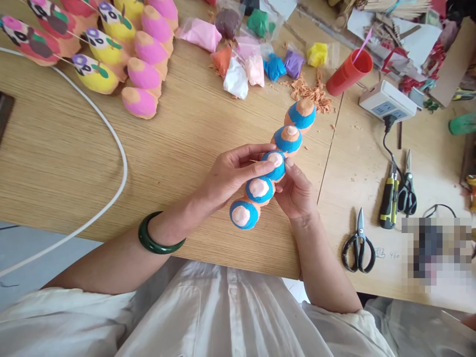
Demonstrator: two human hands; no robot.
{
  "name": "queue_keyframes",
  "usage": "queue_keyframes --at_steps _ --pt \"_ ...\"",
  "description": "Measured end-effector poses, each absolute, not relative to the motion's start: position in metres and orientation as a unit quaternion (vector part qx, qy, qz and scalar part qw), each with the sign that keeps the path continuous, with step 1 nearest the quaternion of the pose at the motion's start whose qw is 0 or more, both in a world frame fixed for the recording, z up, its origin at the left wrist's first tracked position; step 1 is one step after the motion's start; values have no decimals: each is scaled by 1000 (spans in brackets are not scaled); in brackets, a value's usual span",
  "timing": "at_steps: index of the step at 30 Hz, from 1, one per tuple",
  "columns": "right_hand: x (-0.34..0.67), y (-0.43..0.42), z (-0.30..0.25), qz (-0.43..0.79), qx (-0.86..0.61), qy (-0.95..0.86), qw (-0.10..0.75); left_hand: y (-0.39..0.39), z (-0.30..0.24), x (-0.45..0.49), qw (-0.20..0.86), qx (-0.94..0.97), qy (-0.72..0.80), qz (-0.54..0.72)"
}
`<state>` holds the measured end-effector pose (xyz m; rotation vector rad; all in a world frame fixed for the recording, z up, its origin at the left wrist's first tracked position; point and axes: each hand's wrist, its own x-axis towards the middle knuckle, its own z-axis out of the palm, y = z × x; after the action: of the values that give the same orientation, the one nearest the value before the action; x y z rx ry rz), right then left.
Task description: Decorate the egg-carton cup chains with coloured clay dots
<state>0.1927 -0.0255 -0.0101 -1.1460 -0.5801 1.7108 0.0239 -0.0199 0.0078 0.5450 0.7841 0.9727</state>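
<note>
On my feed the string of balls (259,189) runs from near centre away to the right above the table (74,173), with the left hand (230,176) on its left side and the right hand (297,193) on its right. Rows of finished figures (107,44) lie at the far left. The bagged lumps (253,54) sit right of them, shavings (312,91) just nearer, then a cup (349,72) and, further right, the power strip (386,99) (its lead runs nearward). On the right a cutter (388,198) and scissors (407,186) lie side by side, a second pair of scissors (359,243) nearer and left of them. A cable (111,148) curves across the table's left part.
</note>
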Motion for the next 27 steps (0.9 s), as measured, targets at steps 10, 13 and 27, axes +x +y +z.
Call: queue_keyframes --at_steps 10,13,27 --pt "193 -26 -9 701 -473 -248 473 -23 5 26 751 289 382 454" --pt "194 -27 -9 699 -472 -267 466 -22 5 21 767 300 379 421" --pt "192 -26 -8 700 -456 -277 475 -25 8 21 712 373 395 445"
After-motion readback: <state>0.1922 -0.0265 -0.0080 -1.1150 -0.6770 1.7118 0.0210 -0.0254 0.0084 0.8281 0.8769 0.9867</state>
